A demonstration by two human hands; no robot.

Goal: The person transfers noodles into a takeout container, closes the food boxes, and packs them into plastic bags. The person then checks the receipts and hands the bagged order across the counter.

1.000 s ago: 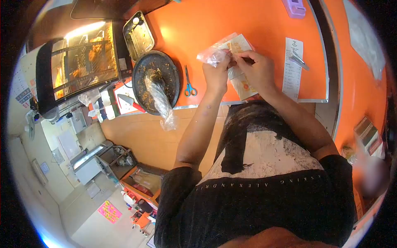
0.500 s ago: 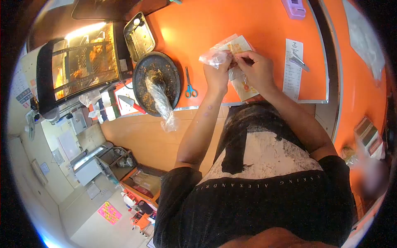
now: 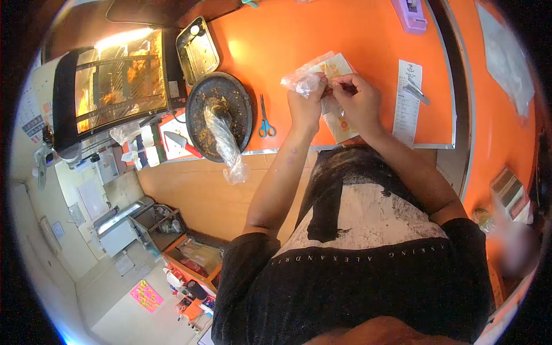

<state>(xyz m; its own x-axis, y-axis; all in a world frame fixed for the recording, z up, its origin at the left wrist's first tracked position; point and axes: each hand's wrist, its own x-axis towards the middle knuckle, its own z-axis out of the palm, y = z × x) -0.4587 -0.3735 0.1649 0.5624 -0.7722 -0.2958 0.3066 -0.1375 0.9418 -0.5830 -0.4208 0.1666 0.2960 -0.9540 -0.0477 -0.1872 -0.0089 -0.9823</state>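
My left hand (image 3: 306,103) is closed on a clear plastic bag (image 3: 303,83), whose crumpled part sticks out to the left. Close beside it, my right hand (image 3: 357,100) has its fingers pinched together at the bag's gathered part; what lies between those fingertips is too small to tell. Under both hands is a printed paper packet (image 3: 342,127) on the orange table (image 3: 276,43). Scissors (image 3: 265,123) with blue handles lie to the left of my left hand. A receipt (image 3: 407,112) with a metal clip-like object (image 3: 415,91) on it is to the right of my right hand.
A round dark tray (image 3: 198,135) with crumbs holds a plastic-wrapped item (image 3: 226,141). Behind it are a metal pan (image 3: 197,52) and a lit food warmer (image 3: 118,83). A knife (image 3: 184,143) lies near the table edge. A purple dispenser (image 3: 411,16) stands at the back right.
The view has shifted slightly, so the table items sit a little lower. Both hands stay together at the bag, with only slight finger movement.
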